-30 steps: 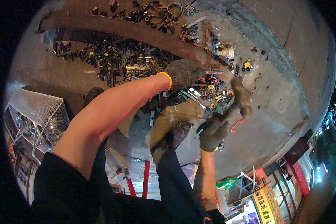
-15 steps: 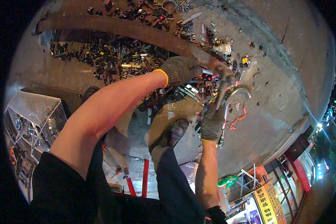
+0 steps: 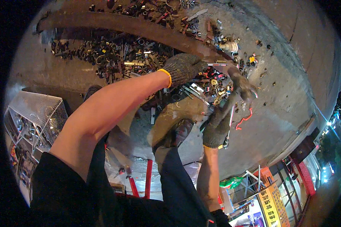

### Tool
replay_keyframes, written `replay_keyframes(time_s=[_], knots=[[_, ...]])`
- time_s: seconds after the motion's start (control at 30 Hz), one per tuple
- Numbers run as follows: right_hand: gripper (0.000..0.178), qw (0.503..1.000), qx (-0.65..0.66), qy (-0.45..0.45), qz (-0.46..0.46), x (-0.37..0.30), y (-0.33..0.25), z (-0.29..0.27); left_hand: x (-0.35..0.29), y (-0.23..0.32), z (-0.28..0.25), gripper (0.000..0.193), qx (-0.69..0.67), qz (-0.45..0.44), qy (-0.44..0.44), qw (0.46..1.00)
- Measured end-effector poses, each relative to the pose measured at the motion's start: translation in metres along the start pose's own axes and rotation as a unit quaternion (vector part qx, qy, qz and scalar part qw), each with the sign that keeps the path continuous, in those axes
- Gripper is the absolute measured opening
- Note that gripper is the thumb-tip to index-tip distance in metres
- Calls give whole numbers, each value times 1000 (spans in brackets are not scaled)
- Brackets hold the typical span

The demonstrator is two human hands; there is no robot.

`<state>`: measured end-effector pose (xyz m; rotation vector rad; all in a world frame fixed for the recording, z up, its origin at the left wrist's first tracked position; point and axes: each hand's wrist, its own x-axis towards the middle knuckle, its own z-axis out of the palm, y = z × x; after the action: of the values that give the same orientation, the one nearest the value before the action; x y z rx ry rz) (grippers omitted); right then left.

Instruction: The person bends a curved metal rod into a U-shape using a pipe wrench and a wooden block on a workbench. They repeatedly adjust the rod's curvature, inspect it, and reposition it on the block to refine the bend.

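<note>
My left hand [image 3: 183, 69], in a dark knit glove with a yellow cuff, is closed at the near edge of a long rusty metal beam [image 3: 113, 22]. From its fingertips a short shiny metal piece [image 3: 218, 64] sticks out over the beam's right end. My right hand [image 3: 215, 131], gloved alike, is wrapped round the handle of a hammer [image 3: 241, 84]. The hammer head is to the right of the beam's end, slightly blurred. A chrome curved faucet spout [image 3: 231, 118] lies beside my right hand, its bend partly hidden by the hammer.
Piles of small metal fittings [image 3: 106, 56] lie along both sides of the beam. A red strip [image 3: 244, 119] and a white-and-brass part [image 3: 229, 47] lie on the concrete at right. A wire mesh basket [image 3: 38, 108] stands left; red bars [image 3: 148, 178] are near my legs.
The hammer has moved off the beam's end, right and toward me, now covering the spout's bend. The short metal piece shows more clearly at my left fingertips; my left hand is nearly still.
</note>
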<state>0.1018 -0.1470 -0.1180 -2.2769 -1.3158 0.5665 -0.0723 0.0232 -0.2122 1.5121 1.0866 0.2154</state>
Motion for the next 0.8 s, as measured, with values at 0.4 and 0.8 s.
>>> replay_keyframes(time_s=[0.4, 0.8], knots=[[32, 972, 222, 8, -75, -2, -10, -22, 8, -7, 11, 56, 34, -12, 1, 999], [58, 995, 79, -42, 38, 3, -4, -9, 4, 5, 2, 54, 19, -47, -17, 999]])
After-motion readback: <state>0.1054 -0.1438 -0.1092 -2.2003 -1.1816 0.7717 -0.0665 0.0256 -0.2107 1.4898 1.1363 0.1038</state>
